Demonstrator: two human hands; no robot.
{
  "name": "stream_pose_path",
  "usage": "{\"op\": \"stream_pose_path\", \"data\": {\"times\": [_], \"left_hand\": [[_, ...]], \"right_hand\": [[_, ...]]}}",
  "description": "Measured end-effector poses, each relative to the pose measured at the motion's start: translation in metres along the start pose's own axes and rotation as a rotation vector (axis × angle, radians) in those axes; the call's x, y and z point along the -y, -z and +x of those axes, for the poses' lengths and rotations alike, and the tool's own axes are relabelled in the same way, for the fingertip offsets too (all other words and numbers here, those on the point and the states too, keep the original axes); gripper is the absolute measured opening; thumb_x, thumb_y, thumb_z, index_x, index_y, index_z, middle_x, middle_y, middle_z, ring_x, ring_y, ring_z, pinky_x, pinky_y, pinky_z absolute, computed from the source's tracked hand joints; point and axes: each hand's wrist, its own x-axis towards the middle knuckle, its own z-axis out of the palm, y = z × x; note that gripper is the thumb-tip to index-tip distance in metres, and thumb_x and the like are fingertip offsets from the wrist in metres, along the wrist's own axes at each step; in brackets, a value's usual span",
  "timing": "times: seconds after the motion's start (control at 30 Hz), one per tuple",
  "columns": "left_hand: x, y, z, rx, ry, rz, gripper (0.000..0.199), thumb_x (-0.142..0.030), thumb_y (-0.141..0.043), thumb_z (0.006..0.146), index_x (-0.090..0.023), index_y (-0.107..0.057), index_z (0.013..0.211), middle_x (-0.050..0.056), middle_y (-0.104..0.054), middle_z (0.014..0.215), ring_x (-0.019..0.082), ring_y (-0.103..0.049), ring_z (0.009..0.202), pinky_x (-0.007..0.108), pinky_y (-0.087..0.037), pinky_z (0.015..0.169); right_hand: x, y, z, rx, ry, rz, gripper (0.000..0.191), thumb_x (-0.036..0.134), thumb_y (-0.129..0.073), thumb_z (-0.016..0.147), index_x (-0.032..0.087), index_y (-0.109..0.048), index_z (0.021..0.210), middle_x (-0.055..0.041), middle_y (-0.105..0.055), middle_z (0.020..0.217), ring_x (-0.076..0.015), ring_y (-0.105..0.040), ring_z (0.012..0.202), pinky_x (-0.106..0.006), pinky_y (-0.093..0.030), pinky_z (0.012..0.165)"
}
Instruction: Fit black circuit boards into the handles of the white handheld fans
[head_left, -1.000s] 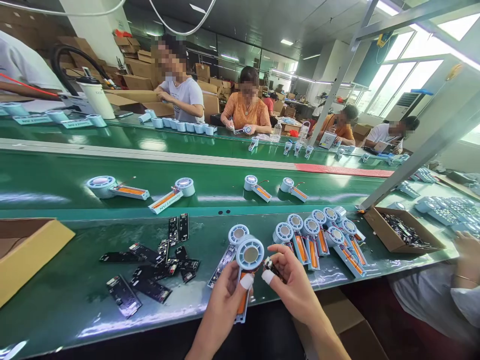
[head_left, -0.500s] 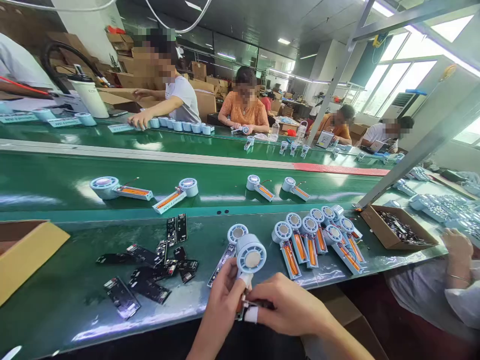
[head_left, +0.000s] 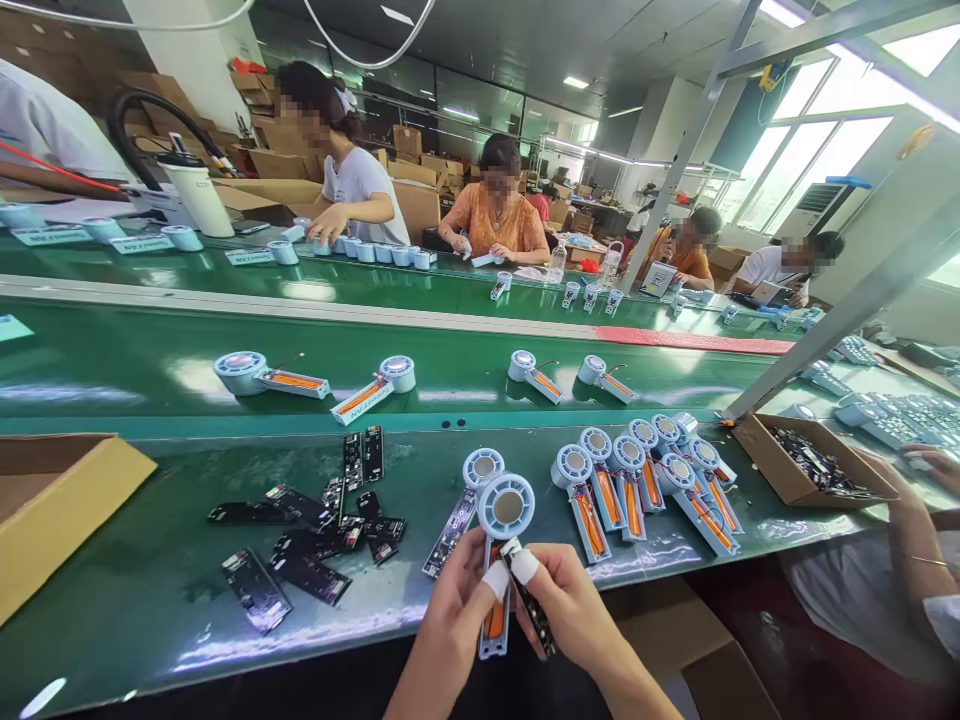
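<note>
My left hand (head_left: 459, 592) grips a light-blue handheld fan (head_left: 506, 507) by its open handle, where an orange strip shows. Between the thumb and fingers of my right hand (head_left: 568, 597) is a narrow black circuit board (head_left: 534, 612), tilted along the handle's right side. Both thumbs wear white wraps and meet near the board's upper end; any wire pinched there is hidden. Just behind lies another fan (head_left: 484, 467) with a circuit board (head_left: 450, 533) along its handle. Loose black circuit boards (head_left: 307, 565) lie in a pile to the left.
Several open-handled fans (head_left: 630, 470) are grouped on the right, beside a cardboard box (head_left: 795, 490) of small parts. More fans rest on the green conveyor (head_left: 465, 375). A yellowish carton (head_left: 67, 520) stands left. A slanted metal post (head_left: 675, 180) rises at right. Co-workers sit opposite and at right.
My right hand has turned and now holds the circuit board in plain sight beside the handle. The fan is more upright, its open handle showing. The view has shifted slightly left.
</note>
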Motion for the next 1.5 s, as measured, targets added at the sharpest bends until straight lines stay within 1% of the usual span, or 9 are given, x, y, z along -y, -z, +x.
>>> {"op": "stream_pose_path", "data": {"times": [0.17,0.33,0.43,0.53,0.63,0.8,1.0,1.27,1.5], "left_hand": [[0.002,-0.003,0.002,-0.081,-0.054,0.183,0.053,-0.055,-0.074,0.073,-0.022,-0.067,0.114,0.009,-0.075,0.109,0.029,-0.067,0.108,0.033,-0.053,0.091],[0.003,-0.005,0.004,-0.179,-0.090,0.273,0.051,-0.052,-0.069,0.078,-0.020,-0.064,0.118,0.005,-0.073,0.095,0.018,-0.063,0.069,0.028,-0.051,0.066],[0.007,-0.003,0.007,-0.201,-0.090,0.255,0.046,-0.050,-0.070,0.078,-0.022,-0.066,0.115,0.004,-0.070,0.092,0.018,-0.062,0.073,0.027,-0.051,0.068],[0.008,-0.001,0.008,-0.128,-0.054,0.210,0.041,-0.051,-0.067,0.081,-0.024,-0.066,0.111,0.000,-0.064,0.073,0.017,-0.059,0.067,0.025,-0.048,0.061],[0.004,-0.004,0.007,-0.045,-0.036,0.176,0.041,-0.049,-0.064,0.083,-0.022,-0.063,0.113,-0.005,-0.054,0.061,0.013,-0.047,0.054,0.022,-0.041,0.051],[-0.007,-0.013,0.004,-0.118,-0.018,0.180,0.041,-0.042,-0.066,0.079,-0.021,-0.062,0.114,-0.008,-0.049,0.059,0.011,-0.042,0.051,0.022,-0.039,0.049],[-0.009,-0.011,0.003,-0.044,0.070,-0.001,0.048,-0.053,-0.065,0.079,-0.020,-0.064,0.114,-0.002,-0.063,0.071,0.013,-0.053,0.057,0.025,-0.045,0.054],[-0.011,-0.018,0.003,-0.156,0.081,0.017,0.040,-0.044,-0.065,0.078,-0.020,-0.068,0.110,-0.001,-0.069,0.085,0.010,-0.052,0.053,0.023,-0.041,0.051],[-0.014,-0.017,0.006,-0.182,0.074,0.058,0.044,-0.045,-0.066,0.076,-0.021,-0.068,0.112,0.001,-0.072,0.093,0.012,-0.059,0.058,0.024,-0.047,0.052]], "right_hand": [[-0.003,-0.007,-0.012,-0.100,0.076,-0.007,0.054,0.068,-0.057,0.090,0.018,-0.052,0.071,0.0058,-0.049,0.050,-0.0047,-0.037,0.037,-0.015,-0.030,0.036],[-0.024,-0.015,-0.029,-0.269,0.194,-0.184,0.048,0.052,-0.063,0.093,0.019,-0.056,0.128,0.0012,-0.062,0.075,-0.0094,-0.049,0.055,-0.018,-0.042,0.048],[-0.039,-0.013,-0.031,-0.400,0.324,-0.310,0.044,0.045,-0.057,0.098,0.022,-0.056,0.135,-0.0056,-0.071,0.096,-0.0152,-0.065,0.076,-0.024,-0.056,0.073],[-0.046,-0.007,-0.032,-0.468,0.430,-0.427,0.039,0.035,-0.053,0.101,0.024,-0.056,0.138,-0.0093,-0.070,0.124,-0.0207,-0.070,0.107,-0.028,-0.056,0.093],[-0.046,-0.002,-0.034,-0.477,0.567,-0.617,0.042,0.023,-0.054,0.099,0.027,-0.054,0.140,-0.0074,-0.069,0.129,-0.0214,-0.069,0.115,-0.028,-0.057,0.096],[-0.042,-0.002,-0.033,-0.548,0.758,-0.931,0.049,0.018,-0.048,0.099,0.027,-0.049,0.147,-0.0080,-0.072,0.123,-0.0218,-0.073,0.105,-0.028,-0.061,0.084],[-0.037,-0.002,-0.029,-0.554,0.839,-1.094,0.060,0.009,-0.039,0.099,0.024,-0.035,0.157,-0.0050,-0.067,0.081,-0.0164,-0.066,0.063,-0.024,-0.057,0.056],[-0.026,-0.003,-0.033,-0.489,0.883,-1.277,0.067,0.009,-0.040,0.099,0.022,-0.020,0.162,-0.0037,-0.059,0.072,-0.0177,-0.057,0.057,-0.027,-0.051,0.052],[-0.019,-0.003,-0.032,-0.444,0.807,-1.241,0.063,0.011,-0.038,0.099,0.022,-0.027,0.160,-0.0050,-0.061,0.076,-0.0187,-0.061,0.061,-0.027,-0.052,0.054]]}}
